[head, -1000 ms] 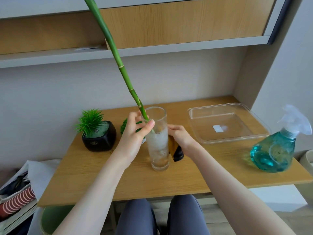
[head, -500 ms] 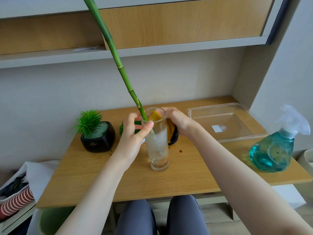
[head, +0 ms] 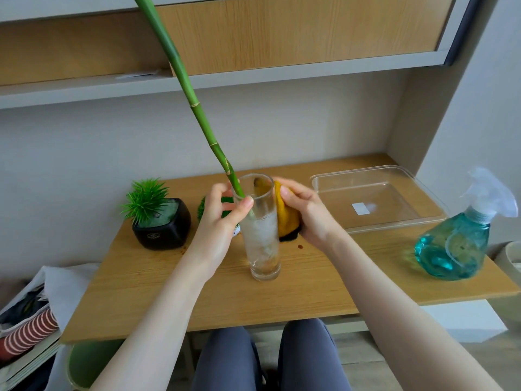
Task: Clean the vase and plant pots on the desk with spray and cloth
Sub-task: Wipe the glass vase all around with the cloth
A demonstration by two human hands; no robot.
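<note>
A tall clear glass vase (head: 263, 244) stands upright mid-desk with a long green bamboo stalk (head: 194, 105) leaning out of it to the upper left. My left hand (head: 218, 230) grips the vase's upper left side, thumb on the glass by the rim. My right hand (head: 306, 214) presses a yellow and black cloth (head: 286, 218) against the vase's upper right side. A black square pot (head: 163, 227) with a spiky green plant sits at the left. A second small green plant (head: 204, 208) is mostly hidden behind my left hand. The teal spray bottle (head: 456, 244) stands at the right.
A clear plastic tray (head: 377, 201) lies at the back right of the wooden desk (head: 310, 294). A shelf and cabinet hang above. Small brown spots mark the desk by the cloth. Books and fabric pile at the lower left; my knees are under the front edge.
My right hand has carried the cloth up from the vase's lower right side to its upper part near the rim. My left hand kept its hold on the vase.
</note>
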